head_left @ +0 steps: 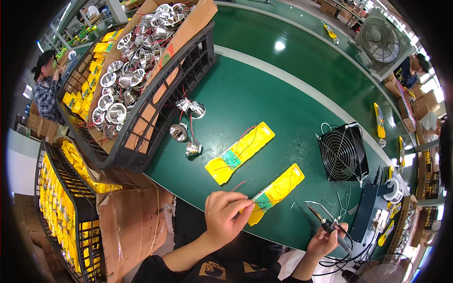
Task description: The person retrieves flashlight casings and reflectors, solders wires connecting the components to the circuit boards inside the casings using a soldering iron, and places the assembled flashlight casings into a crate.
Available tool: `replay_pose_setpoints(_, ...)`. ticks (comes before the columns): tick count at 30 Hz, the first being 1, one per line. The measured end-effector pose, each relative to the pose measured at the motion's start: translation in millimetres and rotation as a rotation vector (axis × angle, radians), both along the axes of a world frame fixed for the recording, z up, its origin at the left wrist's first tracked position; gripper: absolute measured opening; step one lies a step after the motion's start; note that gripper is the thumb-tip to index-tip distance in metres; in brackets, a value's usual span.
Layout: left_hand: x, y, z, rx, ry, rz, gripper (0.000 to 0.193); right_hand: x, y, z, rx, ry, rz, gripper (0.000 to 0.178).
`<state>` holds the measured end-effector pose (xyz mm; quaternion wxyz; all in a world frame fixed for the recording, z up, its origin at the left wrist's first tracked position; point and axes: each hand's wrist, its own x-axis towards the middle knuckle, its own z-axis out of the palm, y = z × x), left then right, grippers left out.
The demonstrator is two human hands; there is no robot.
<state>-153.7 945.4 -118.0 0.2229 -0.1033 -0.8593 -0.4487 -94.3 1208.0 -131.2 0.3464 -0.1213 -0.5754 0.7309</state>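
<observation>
My left hand (227,216) pinches a thin wire (262,202) between thumb and forefinger, over the near end of a yellow plastic housing (287,180). A small green circuit board (264,202) sits in that housing, just beside the fingertips. A red wire end sticks up above the knuckles. My right hand (324,241) is closed round a soldering iron (329,225), its tip pointing up and left, apart from the board. Farther off lies a second yellow housing (257,139) with a green board (230,159) and loose red and black wires.
Several silver reflectors (193,147) lie left on the green table (226,89). A black crate (137,127) of reflectors and yellow housings stands beyond them. At right are a square black fan (340,153), a dark blue box (370,207) and a solder spool (392,190).
</observation>
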Motion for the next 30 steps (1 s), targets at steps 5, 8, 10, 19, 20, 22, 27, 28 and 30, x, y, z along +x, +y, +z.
replay_pose_setpoints(5,4.9,10.1,-8.2,0.037,0.042,0.062,0.016,-1.6,-0.5,1.9,-0.012,0.013,0.022,0.035)
replay_pose_setpoints(8,7.4,9.9,-14.6,-0.005,0.090,0.076,0.019,-4.2,-2.5,4.7,-0.005,0.027,0.047,0.033)
replay_pose_setpoints(10,8.9,8.3,-17.8,-0.032,0.116,0.079,0.019,-5.7,-7.1,7.7,-0.004,0.045,0.051,0.032)
replay_pose_setpoints(19,11.7,8.0,-20.5,-0.035,0.103,0.102,0.019,-10.9,-46.7,8.5,0.155,-0.044,0.096,0.040)
replay_pose_setpoints(20,11.9,7.6,-20.7,-0.030,0.108,0.103,0.019,-12.2,-50.9,5.9,0.175,-0.058,0.092,0.041)
replay_pose_setpoints(22,12.0,6.8,-21.7,-0.023,0.118,0.109,0.019,-14.2,-54.9,3.8,0.183,-0.073,0.096,0.040)
replay_pose_setpoints(27,12.6,5.6,-22.9,-0.031,0.129,0.109,0.020,-16.5,-58.6,6.7,0.049,-0.028,0.178,0.038)
replay_pose_setpoints(28,12.7,6.1,-22.9,-0.032,0.126,0.108,0.020,-16.6,-58.7,7.9,0.051,-0.048,0.188,0.040)
replay_pose_setpoints(30,12.9,6.8,-22.7,-0.036,0.117,0.111,0.020,-16.8,-59.0,9.6,0.067,-0.072,0.209,0.042)
